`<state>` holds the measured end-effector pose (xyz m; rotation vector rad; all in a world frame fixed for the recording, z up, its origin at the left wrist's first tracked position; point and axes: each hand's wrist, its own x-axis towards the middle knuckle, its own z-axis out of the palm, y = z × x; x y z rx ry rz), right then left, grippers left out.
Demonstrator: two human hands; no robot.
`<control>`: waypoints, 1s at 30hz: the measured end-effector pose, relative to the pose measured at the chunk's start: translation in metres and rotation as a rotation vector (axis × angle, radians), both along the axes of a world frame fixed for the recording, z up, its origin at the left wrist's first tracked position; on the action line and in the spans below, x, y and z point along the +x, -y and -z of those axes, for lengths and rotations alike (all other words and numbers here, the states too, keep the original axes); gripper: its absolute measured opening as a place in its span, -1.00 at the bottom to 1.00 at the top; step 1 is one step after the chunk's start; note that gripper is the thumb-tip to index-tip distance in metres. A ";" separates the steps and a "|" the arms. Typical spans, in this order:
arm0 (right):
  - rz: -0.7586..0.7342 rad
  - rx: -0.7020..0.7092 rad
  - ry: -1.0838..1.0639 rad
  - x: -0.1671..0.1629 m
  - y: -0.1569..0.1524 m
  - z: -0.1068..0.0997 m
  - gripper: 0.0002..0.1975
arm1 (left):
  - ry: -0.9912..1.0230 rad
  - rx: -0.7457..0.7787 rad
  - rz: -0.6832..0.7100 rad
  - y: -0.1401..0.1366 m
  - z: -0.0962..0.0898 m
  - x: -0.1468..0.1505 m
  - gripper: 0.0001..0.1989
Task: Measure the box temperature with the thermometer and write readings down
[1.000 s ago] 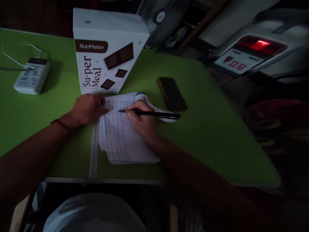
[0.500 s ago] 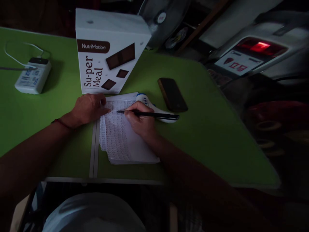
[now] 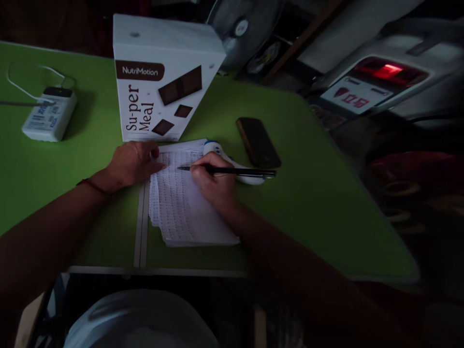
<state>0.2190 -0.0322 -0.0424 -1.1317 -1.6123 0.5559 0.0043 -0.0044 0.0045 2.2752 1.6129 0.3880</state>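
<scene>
"Reading outward from the near edge, what lies there?"

"An uneven stack of white paper sheets [image 3: 213,224] on the smooth green tabletop [image 3: 319,217]. Its top sheet carries rows of small marks on the left and looks blank on the right."

"And the step in hand?"

"Writing, I'd judge. The right hand [image 3: 215,181] pinches a slim black pen [image 3: 250,171] between thumb and fingers, its tip over the marked rows. Contact with the paper I can't tell."

"The left hand [image 3: 132,162]?"

"At the stack's upper left, thumb out over the sheet, other fingers bent. Whether it pinches the edge or only presses, I can't tell."

"What does the next move call for?"

"A steady sheet, I'd say, and small, controlled pen travel along a row."

"Farther off?"

"A white handheld device with a blue end [image 3: 252,180], partly behind the right hand; then a dark rectangular phone [image 3: 258,141], apart from it; and a white cardboard box with brown print [image 3: 145,99], standing behind the stack."
</scene>
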 end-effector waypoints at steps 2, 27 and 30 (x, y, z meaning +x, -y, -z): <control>0.006 0.010 -0.005 0.000 0.000 0.000 -0.89 | -0.001 0.007 0.001 0.000 0.000 0.000 -0.73; 0.033 -0.009 -0.023 -0.002 0.002 -0.002 -0.90 | 0.005 -0.010 0.003 0.000 -0.001 -0.001 -0.70; 0.044 -0.005 -0.015 -0.002 0.002 -0.002 -0.90 | -0.004 -0.012 -0.001 0.000 -0.002 -0.001 -0.70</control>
